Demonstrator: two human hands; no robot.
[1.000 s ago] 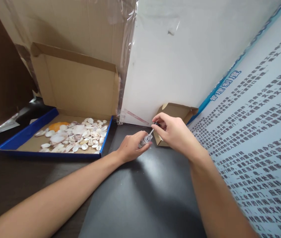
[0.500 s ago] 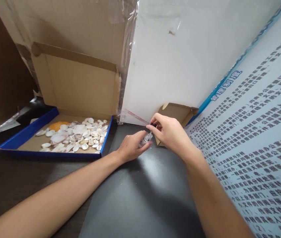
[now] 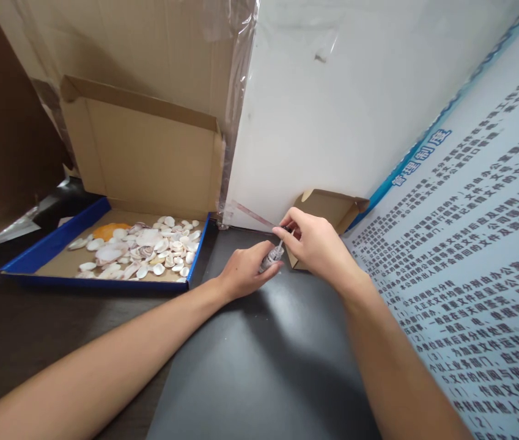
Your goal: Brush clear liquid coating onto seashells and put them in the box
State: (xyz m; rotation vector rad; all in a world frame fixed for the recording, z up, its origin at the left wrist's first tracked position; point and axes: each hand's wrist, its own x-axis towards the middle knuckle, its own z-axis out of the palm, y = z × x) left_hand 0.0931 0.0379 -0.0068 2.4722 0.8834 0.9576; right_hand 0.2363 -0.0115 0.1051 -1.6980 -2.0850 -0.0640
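Note:
My left hand (image 3: 247,269) is closed around a small clear bottle (image 3: 270,259), low over the grey mat. The fingers hide part of the bottle. Above it, my right hand (image 3: 312,241) pinches a black cap (image 3: 287,230) with a thin pale stem (image 3: 280,242) pointing down at the bottle's mouth. Whether the stem is a brush or a dropper is too small to tell. Its lower end meets the bottle opening.
To the left, an open blue-edged cardboard box (image 3: 117,282) holds many white seashells (image 3: 149,244) and an orange one (image 3: 110,231). A smaller cardboard box (image 3: 332,208) stands behind my right hand. A grey mat (image 3: 259,379) lies in front; a printed poster (image 3: 479,244) covers the right side.
The view has shifted slightly. More of the pale stem shows between the black cap and the bottle; both hands keep nearly the same place and grip.

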